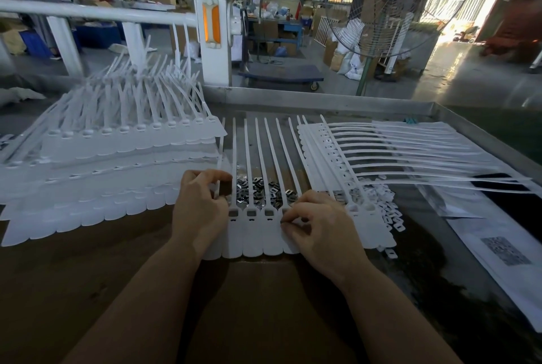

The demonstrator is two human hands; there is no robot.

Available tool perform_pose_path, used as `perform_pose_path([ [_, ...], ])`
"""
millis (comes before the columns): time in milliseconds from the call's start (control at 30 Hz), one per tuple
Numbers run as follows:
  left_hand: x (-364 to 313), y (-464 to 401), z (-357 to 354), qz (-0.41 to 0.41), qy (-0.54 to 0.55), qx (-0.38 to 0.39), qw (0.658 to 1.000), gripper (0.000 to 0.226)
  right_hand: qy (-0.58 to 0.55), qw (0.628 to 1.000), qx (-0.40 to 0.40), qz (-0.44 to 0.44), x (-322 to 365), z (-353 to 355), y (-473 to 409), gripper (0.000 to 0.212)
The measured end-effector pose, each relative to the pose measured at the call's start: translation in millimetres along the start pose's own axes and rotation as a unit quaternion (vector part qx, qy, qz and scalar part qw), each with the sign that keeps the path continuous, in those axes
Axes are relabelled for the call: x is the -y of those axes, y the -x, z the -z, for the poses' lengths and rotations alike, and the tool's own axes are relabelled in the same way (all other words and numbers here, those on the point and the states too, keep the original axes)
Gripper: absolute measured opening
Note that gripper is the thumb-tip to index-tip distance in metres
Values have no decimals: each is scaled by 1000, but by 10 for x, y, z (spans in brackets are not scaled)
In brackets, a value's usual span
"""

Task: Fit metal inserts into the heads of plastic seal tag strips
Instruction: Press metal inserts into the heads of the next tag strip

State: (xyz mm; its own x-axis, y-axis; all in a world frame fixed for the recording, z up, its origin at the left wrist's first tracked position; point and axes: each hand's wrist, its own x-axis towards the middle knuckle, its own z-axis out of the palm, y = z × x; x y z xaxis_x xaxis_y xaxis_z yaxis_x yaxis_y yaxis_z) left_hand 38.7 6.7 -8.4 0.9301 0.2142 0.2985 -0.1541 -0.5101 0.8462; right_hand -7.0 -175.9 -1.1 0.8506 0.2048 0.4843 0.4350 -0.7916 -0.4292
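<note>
Your table (pixel 88 290) carries a big stack of strips (pixel 117 140) beyond your left hand (pixel 199 208). The working strip sheet (pixel 252 234) lies between both hands, its heads just by your fingertips. Your left fingers (pixel 218 177) curl round the sheet's end strip; your right hand (pixel 319 228) pinches at a head, though I cannot tell if an insert is held. Loose metal inserts (pixel 258 190) sit just past your fingers. A tilted insert could jam or skip away.
</note>
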Motion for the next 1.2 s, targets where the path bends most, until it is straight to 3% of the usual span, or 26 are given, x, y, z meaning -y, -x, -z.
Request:
perform_pose_path([
  [300,-3,4,-6,8,20,-4,1000,39,-23,998,51,41,50,10,6,8],
  [767,-9,14,1,13,35,-7,999,40,-42,997,70,8,58,22,11,13],
  [1200,-5,2,5,8,19,-5,1000,36,-50,994,97,-13,37,8,-13,4],
])
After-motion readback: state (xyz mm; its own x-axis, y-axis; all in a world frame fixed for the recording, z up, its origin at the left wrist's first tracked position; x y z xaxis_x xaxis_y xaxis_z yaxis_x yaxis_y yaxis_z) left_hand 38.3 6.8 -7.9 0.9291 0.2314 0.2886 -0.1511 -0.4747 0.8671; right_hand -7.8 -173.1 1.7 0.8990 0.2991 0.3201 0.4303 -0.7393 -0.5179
